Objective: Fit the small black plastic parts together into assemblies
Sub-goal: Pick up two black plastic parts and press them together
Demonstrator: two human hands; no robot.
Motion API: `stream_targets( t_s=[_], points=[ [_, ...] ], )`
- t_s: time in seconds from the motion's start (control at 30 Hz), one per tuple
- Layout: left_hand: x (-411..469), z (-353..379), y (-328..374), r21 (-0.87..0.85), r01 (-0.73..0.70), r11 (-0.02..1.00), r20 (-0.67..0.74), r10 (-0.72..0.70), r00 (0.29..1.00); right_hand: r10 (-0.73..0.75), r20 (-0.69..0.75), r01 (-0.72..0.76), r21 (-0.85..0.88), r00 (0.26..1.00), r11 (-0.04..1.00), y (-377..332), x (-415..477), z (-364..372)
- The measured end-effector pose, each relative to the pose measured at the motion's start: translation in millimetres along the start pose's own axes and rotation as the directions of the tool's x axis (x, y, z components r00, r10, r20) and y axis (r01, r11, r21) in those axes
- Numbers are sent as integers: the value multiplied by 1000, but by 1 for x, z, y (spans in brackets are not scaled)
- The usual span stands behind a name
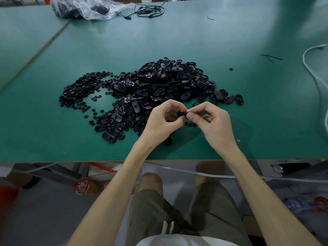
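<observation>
A big heap of black oval plastic shells (165, 82) lies on the green table (248, 96), with a spread of small round black parts (79, 89) to its left. Just in front of the heap, my left hand (165, 119) and my right hand (211, 123) meet above the table. Both pinch one small black part (182, 114) between thumb and fingertips; most of it is hidden by the fingers. A few finished-looking ovals (225, 97) lie to the right of the heap.
A clear plastic bag (83, 8) with dark contents and a thin black cable (149, 10) lie at the far edge. A white cord (314, 71) runs along the right side. The table's near edge (106, 161) is just above my knees.
</observation>
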State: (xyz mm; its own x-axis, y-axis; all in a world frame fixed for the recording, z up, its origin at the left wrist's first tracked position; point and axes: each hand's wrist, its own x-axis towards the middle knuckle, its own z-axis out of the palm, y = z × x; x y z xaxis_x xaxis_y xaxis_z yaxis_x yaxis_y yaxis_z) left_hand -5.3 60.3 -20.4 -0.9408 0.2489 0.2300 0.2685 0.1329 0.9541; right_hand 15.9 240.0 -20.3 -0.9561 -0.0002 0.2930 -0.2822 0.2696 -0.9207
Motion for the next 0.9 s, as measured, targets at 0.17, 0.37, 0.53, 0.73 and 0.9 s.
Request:
stream_targets(
  t_s=[0.17, 0.37, 0.53, 0.73, 0.9],
  points=[
    [0, -1, -1, 30, -8, 1000, 23, 8, 1000, 12, 20, -12, -20, 1000, 1000, -3, 0, 1],
    [0, -2, -1, 58, -10, 998, 1, 10, 1000, 19, 32, -17, -56, 999, 998, -3, 0, 2],
    [-1, -3, -1, 71, -16, 997, -17, 17, 1000, 19, 32, -17, -71, 999, 997, -2, 0, 3],
    [2, -4, -2, -26, 7, 1000, -10, -7, 1000, 8, -17, -8, -39, 1000, 999, -1, 1, 1],
    [2, -4, -2, -35, -15, 999, -3, 15, 1000, -7, -23, 6, -44, 1000, 999, -1, 0, 1]
  ],
)
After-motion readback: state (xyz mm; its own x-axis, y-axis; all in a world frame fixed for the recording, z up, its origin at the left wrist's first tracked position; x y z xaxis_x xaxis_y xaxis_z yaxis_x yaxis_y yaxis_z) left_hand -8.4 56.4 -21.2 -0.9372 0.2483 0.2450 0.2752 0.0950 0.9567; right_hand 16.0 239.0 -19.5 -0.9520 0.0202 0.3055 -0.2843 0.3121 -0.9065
